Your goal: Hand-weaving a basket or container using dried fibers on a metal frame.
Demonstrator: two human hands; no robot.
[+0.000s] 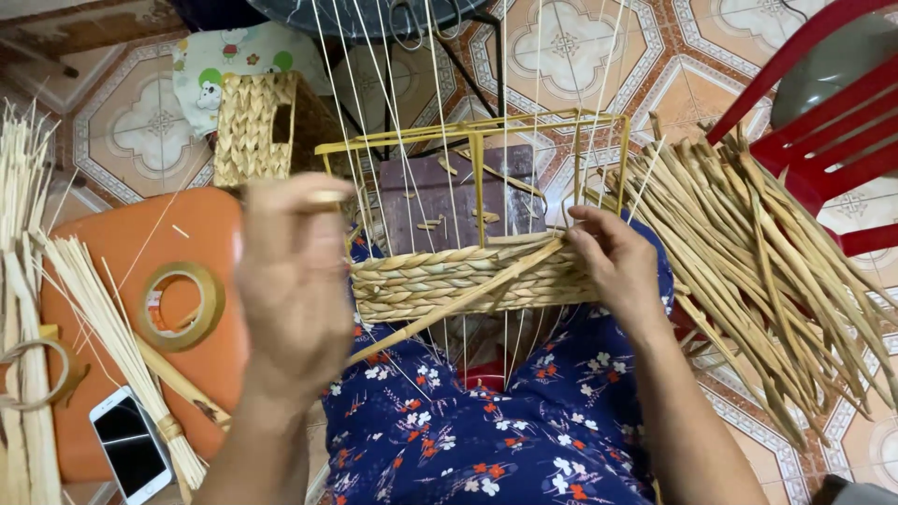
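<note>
Basket weaving, mid-row on our lap

Right hand [613,266] pinches a straw strand [458,304] against the half-woven basket [449,281]; left hand [290,281] clenched around its free end. Next we'd probably thread it behind an upright.

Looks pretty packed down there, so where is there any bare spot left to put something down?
The orange stool top has bare room above the tape roll, and a little between that roll and the phone. Patterned floor tiles lie open left of the finished woven basket. The right side is crowded with loose straw strips under the red chair.
</note>
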